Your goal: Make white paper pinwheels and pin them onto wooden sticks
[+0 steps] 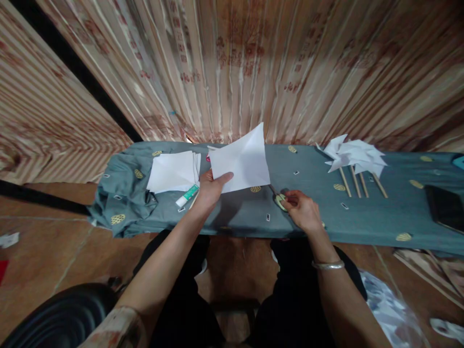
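Observation:
My left hand (213,187) grips a white paper sheet (243,159) by its lower left side, thumb on top. Faint crease lines cross the sheet, which is raised off the cloth. My right hand (301,209) is closed around the yellow-green handles of a pair of scissors (279,199). The dark blades point up and left toward the sheet's lower right corner; whether they touch it I cannot tell. Left of my left hand lies a stack of white paper (172,171), with a green and white glue stick (187,195) at its lower right edge.
Several paper pinwheels (357,155) on wooden sticks lie to the right on the grey patterned cloth (311,171). A dark phone (445,208) rests near the right end. A striped curtain (235,72) hangs behind. A black round stool (65,319) and a plastic bag (391,309) are on the floor.

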`<action>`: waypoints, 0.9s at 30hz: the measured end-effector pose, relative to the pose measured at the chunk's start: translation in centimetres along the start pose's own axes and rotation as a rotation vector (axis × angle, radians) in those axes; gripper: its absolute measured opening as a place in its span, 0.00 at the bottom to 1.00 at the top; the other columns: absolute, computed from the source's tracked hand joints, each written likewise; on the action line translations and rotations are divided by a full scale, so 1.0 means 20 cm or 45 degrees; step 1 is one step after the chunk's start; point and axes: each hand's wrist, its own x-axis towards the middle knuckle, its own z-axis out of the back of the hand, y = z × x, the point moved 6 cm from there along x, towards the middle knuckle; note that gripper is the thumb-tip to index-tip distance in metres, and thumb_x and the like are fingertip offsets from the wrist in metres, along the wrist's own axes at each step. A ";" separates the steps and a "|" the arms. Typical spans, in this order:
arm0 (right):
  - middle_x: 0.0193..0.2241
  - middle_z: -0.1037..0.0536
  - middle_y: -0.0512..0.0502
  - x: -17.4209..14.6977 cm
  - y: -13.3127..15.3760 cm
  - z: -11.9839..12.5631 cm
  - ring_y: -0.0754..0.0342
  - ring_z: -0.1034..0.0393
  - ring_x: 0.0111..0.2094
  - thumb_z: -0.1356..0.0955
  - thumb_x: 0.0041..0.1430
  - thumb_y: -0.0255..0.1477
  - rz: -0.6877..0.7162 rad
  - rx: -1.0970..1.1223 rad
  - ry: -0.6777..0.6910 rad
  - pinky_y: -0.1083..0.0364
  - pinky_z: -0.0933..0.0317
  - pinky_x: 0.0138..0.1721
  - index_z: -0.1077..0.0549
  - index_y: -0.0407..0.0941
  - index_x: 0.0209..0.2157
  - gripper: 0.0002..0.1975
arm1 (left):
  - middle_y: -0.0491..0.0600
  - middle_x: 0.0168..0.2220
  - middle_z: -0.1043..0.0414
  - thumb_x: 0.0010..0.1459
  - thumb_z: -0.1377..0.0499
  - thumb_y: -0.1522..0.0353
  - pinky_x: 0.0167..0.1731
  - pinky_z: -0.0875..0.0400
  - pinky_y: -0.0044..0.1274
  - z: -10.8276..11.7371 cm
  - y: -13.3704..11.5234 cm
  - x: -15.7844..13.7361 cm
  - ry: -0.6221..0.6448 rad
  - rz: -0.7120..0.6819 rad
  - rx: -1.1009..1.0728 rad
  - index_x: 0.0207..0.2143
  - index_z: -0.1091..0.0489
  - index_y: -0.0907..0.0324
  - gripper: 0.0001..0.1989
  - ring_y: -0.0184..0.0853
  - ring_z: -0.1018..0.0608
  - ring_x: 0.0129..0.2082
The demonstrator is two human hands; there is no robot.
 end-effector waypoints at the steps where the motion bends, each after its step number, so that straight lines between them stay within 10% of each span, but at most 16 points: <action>1: 0.30 0.17 0.45 0.00 -0.01 -0.02 0.49 0.23 0.30 0.27 0.48 0.35 -0.048 0.198 0.045 0.51 0.32 0.34 0.24 0.46 0.40 0.15 | 0.49 0.30 0.20 0.33 0.27 0.65 0.40 0.26 0.30 -0.02 0.01 0.02 -0.008 -0.012 -0.036 0.31 0.23 0.61 0.18 0.39 0.20 0.34; 6: 0.28 0.17 0.46 -0.03 -0.01 -0.12 0.52 0.23 0.30 0.20 0.35 0.37 -0.251 1.110 0.271 0.54 0.29 0.34 0.22 0.45 0.37 0.24 | 0.50 0.33 0.19 0.34 0.27 0.65 0.45 0.26 0.32 -0.02 0.12 0.06 -0.099 0.048 -0.143 0.32 0.23 0.60 0.19 0.41 0.19 0.38; 13: 0.34 0.17 0.51 -0.14 0.19 -0.15 0.58 0.23 0.35 0.19 0.38 0.31 -0.320 1.677 0.493 0.62 0.28 0.39 0.20 0.48 0.30 0.14 | 0.50 0.35 0.18 0.37 0.30 0.67 0.48 0.27 0.32 -0.07 0.08 0.09 -0.031 0.122 -0.260 0.30 0.24 0.57 0.13 0.44 0.19 0.46; 21: 0.31 0.18 0.45 -0.15 0.48 -0.09 0.57 0.25 0.30 0.20 0.39 0.32 -0.239 1.457 0.703 0.65 0.41 0.19 0.20 0.46 0.39 0.21 | 0.52 0.31 0.19 0.37 0.29 0.62 0.39 0.27 0.28 -0.09 0.09 0.13 -0.081 0.155 -0.187 0.29 0.22 0.63 0.17 0.41 0.19 0.36; 27: 0.28 0.19 0.48 -0.19 0.50 -0.15 0.55 0.28 0.25 0.22 0.44 0.39 -0.005 1.211 0.282 0.59 0.40 0.21 0.23 0.47 0.41 0.22 | 0.49 0.29 0.20 0.41 0.30 0.63 0.35 0.29 0.26 0.00 0.06 0.20 -0.114 -0.106 0.172 0.28 0.22 0.61 0.12 0.37 0.21 0.30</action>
